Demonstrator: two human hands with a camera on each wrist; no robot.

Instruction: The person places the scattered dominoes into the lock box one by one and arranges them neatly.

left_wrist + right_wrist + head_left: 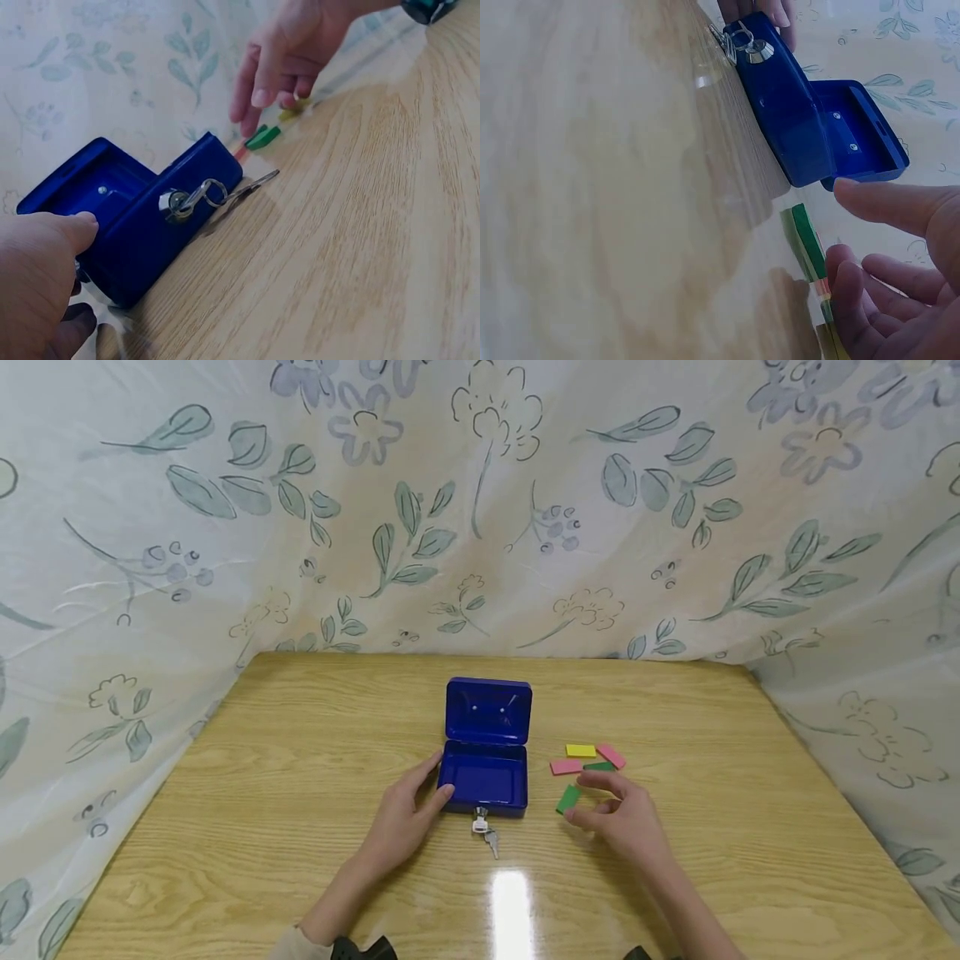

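A small blue metal box (486, 777) stands open on the wooden table (300, 827), lid tipped back, nothing visible inside. A key (482, 823) sits in its front lock with a second key hanging from the ring. My left hand (420, 802) grips the box's front left corner, thumb on the rim (82, 225). My right hand (600, 806) hovers with loosely curled fingers just above a green flat piece (568, 798), holding nothing. The same green piece (807, 238) lies right of the box (802, 127) in the right wrist view.
Beyond the green piece lie a yellow piece (580, 750), two pink pieces (566, 767) and another green piece (598, 767). A floral cloth (480, 510) hangs behind the table and along both its sides. A light glare (510, 910) marks the near tabletop.
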